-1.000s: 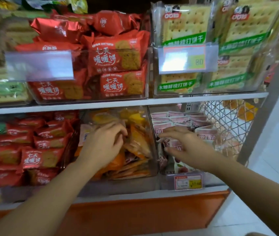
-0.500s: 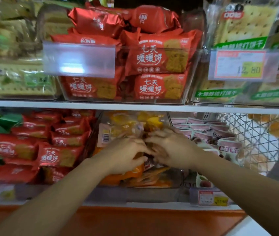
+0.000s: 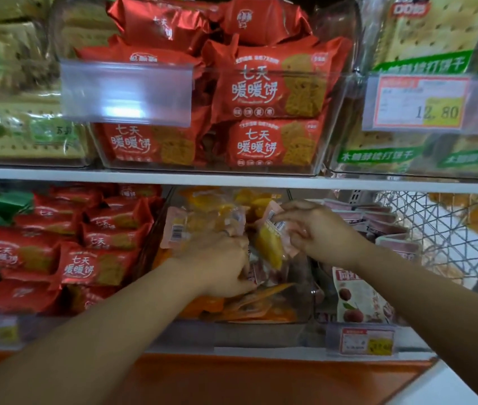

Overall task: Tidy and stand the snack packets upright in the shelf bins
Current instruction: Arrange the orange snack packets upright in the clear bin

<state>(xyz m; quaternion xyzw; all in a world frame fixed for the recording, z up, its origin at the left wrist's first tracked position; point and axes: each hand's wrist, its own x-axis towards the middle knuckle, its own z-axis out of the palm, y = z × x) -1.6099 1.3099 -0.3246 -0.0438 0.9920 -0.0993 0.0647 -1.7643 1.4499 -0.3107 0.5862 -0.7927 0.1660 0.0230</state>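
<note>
Soft, even, moderately bright light; white glare on the clear label holder (image 3: pixel 126 93) and foil of the red packets (image 3: pixel 159 23); lower bins (image 3: pixel 261 331) dimmer, shaded under the shelf (image 3: pixel 232 180); blur heaviest over left crackers (image 3: pixel 27 141) and right margin; wide-angle bowing at edges.

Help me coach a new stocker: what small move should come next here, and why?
Probably lower the yellow snack packet upright into the middle clear bin. The right hand pinches its top edge, holding it tilted above the bin, while the left hand reaches in among the packets below, seemingly keeping a gap.
</note>
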